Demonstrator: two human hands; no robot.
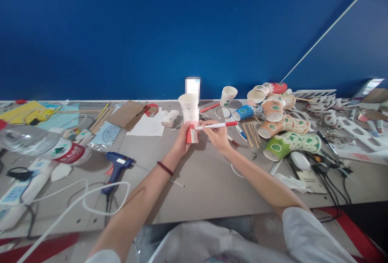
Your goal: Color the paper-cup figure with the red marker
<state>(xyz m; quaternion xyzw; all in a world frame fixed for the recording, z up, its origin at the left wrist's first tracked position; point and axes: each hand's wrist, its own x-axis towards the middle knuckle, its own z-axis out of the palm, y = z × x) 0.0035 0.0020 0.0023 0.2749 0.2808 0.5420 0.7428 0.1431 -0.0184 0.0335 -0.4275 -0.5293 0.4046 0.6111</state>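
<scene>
Evidently to steady it, the left hand (pixel 182 137) curls around the red cup (pixel 191 135) mid-scene on the counter (pixel 201 186); the right hand (pixel 218 135) pinches the pen (pixel 222 125), its tip at the cup.

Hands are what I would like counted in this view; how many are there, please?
2. The left hand grips a red-and-white paper cup at the middle of the view; the right hand, just beside it, holds a white-and-red pen.
</scene>
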